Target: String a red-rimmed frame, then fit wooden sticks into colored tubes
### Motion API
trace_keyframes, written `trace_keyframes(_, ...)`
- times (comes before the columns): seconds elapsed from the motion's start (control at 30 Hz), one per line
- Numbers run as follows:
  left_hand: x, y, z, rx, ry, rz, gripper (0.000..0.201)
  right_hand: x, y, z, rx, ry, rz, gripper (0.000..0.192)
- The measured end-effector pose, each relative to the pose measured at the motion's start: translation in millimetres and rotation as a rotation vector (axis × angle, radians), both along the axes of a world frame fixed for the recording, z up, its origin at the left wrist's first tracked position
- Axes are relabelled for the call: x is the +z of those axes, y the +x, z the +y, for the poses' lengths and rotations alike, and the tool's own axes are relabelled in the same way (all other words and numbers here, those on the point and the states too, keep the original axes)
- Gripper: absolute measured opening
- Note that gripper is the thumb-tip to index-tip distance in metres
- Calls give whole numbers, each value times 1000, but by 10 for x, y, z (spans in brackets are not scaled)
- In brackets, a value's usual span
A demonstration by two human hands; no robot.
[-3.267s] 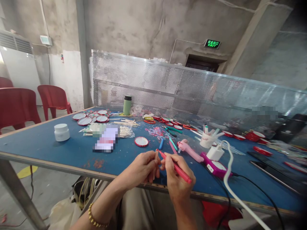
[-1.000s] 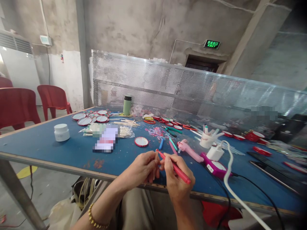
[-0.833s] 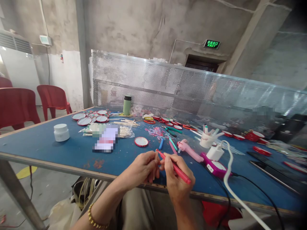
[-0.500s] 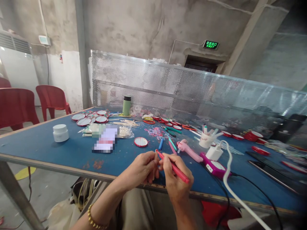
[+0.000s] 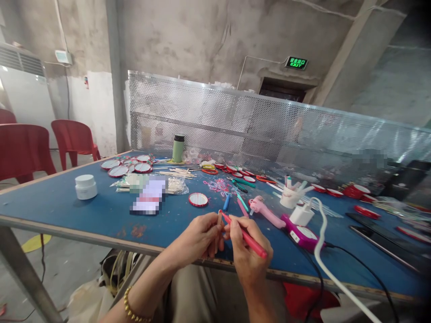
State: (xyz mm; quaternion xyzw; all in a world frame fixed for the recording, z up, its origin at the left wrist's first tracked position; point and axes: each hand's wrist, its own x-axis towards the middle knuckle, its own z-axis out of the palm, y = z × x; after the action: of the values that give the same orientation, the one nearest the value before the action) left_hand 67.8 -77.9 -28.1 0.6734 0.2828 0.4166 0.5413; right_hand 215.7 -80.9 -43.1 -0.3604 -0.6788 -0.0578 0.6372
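Left hand [image 5: 201, 231]: I see its fingers pinching a tan stick [image 5: 219, 220] over the near edge of the desk [image 5: 101, 213].
Right hand [image 5: 247, 244]: fingers pinch a red pen [image 5: 254, 244], its tip at the stick's upper end.
Red-rimmed disc [image 5: 198, 199]: farther from that edge.

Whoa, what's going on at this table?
A person sits at a cluttered blue table. Their left grip holds a thin stick, and their right grip holds a red pen, its tip by the stick's upper end; whether they touch is too small to tell. A round red-rimmed disc lies just beyond.
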Motion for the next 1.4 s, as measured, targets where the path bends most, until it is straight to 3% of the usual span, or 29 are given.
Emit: trace_keyframes(1.4,-23,2,3,-1,-5,-18,35,-10,9,1,0,-30,24,13)
